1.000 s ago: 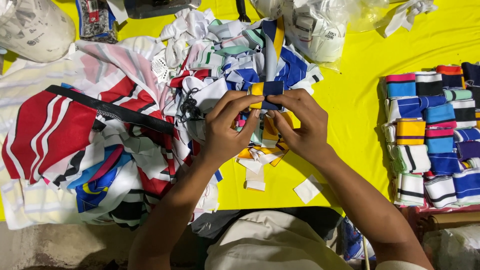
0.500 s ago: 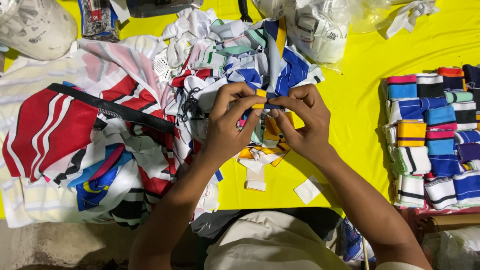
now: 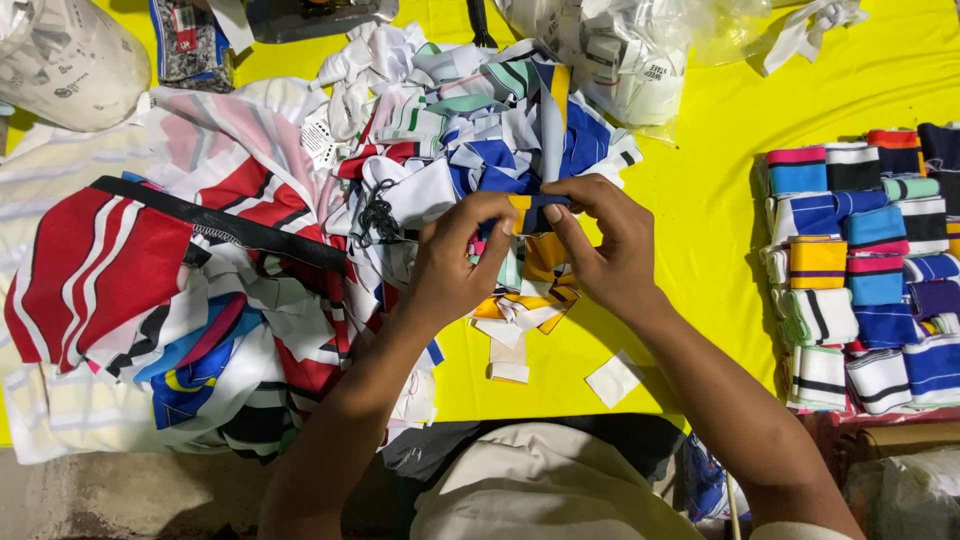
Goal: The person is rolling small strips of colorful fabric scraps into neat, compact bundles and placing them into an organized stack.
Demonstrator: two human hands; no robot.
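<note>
Head view. Left hand point(image 3: 452, 262) and right hand point(image 3: 602, 250) each pinch closed on one blue-and-yellow ribbed strip point(image 3: 533, 208), held at centre above the loose scrap heap point(image 3: 470, 150). Step judged: folding the strip (next calls for a tidy crease). Folded bundles point(image 3: 860, 260) at 3 o'clock, some twenty; one white patch point(image 3: 612, 379) at 5 o'clock.

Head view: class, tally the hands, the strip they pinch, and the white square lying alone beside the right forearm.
Hands, left and right: 2
Blue-and-yellow strip: 1
White square: 1
Total: 4
</note>
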